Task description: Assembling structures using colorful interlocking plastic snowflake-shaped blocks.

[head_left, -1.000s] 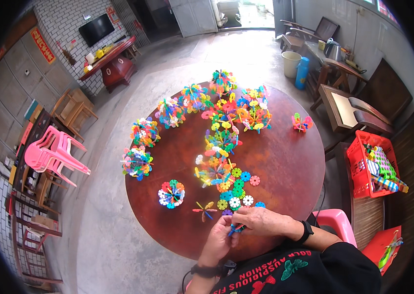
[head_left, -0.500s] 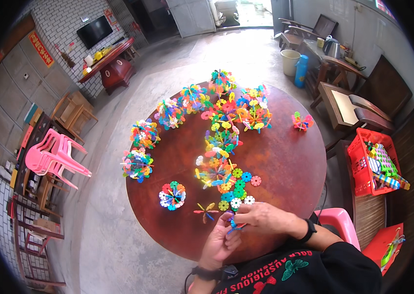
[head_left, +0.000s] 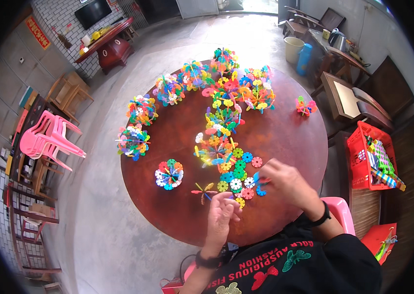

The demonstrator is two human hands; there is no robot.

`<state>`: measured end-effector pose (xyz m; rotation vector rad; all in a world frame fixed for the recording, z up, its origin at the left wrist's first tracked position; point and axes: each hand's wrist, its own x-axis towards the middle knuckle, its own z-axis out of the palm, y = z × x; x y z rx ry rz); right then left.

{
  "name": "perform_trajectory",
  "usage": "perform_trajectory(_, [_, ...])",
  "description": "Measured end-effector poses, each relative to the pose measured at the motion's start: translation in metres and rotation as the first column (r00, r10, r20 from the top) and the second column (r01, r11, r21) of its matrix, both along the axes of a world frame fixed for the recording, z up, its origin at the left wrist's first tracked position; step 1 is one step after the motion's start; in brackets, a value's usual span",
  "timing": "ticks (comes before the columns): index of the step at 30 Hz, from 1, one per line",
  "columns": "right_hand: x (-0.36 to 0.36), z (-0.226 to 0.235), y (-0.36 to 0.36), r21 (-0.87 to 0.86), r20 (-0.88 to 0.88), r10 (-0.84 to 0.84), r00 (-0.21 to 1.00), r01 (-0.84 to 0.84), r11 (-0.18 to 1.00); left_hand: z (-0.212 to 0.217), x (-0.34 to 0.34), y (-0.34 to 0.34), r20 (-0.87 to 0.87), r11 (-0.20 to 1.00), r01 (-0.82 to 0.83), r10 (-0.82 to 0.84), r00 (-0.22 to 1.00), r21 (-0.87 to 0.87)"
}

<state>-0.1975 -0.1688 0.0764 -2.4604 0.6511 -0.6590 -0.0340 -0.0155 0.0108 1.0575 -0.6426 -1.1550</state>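
Observation:
My right hand (head_left: pixel 287 183) is raised over the right side of the loose discs, its fingertips pinching a blue notched plastic disc (head_left: pixel 257 178). Lower and to the left is my left hand (head_left: pixel 222 218), fingers curled in. A sliver of blue-purple shows at its fingertips, but what it holds is mostly hidden. Between the hands lie loose notched discs (head_left: pixel 239 173) in green, white, yellow, pink and blue. A small star of joined discs (head_left: pixel 204 193) rests just beyond my left hand. Further left is a round multicoloured disc cluster (head_left: pixel 169 175).
Several disc balls (head_left: pixel 141 110) curve around the far part of the round brown table (head_left: pixel 285 130). A small pink-red cluster (head_left: pixel 306 106) sits near its right edge. Beyond that edge stands a red basket (head_left: pixel 358 169) of toys. Pink plastic chairs (head_left: pixel 45 137) are at left.
My hands have come apart; the right moved right and up, carrying a blue disc. My left hand rose slightly. More loose discs now show between them, and the whole view has shifted a little.

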Motion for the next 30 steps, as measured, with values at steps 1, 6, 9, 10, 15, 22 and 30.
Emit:
perform_trajectory(1, [0.010,-0.012,0.006,-0.043,-0.070,0.077,0.995,-0.080,0.996,-0.003,0.000,0.001,0.077,1.000,0.004,-0.005,0.997,0.017])
perform_trajectory(6, [0.029,-0.023,0.025,0.087,-0.042,0.197,0.980,-0.193,0.977,-0.003,0.000,-0.006,0.854,0.978,-0.139,0.201,0.480,-0.152])
perform_trajectory(9, [0.027,-0.021,0.021,0.161,-0.029,0.231,0.973,-0.224,0.961,-0.001,0.002,-0.006,0.924,0.989,-0.088,0.140,0.356,-0.116])
perform_trajectory(10, [0.027,-0.016,0.020,0.180,-0.062,0.243,0.968,-0.229,0.957,0.001,0.003,-0.008,0.924,0.990,-0.095,0.130,0.360,-0.102])
perform_trajectory(15, [0.007,0.006,0.007,0.157,-0.085,0.276,0.957,-0.261,0.953,0.011,0.002,-0.003,0.930,0.973,-0.068,0.230,0.288,-0.220])
perform_trajectory(22, [-0.081,0.061,-0.015,0.346,0.117,-0.328,0.937,0.271,0.898,0.010,0.013,0.000,0.848,0.932,-0.352,0.250,0.468,-0.081])
perform_trajectory(30, [0.000,0.005,-0.039,0.230,0.000,0.130,0.991,-0.127,0.965,0.002,0.020,-0.013,0.778,0.924,-0.378,0.196,0.597,0.056])
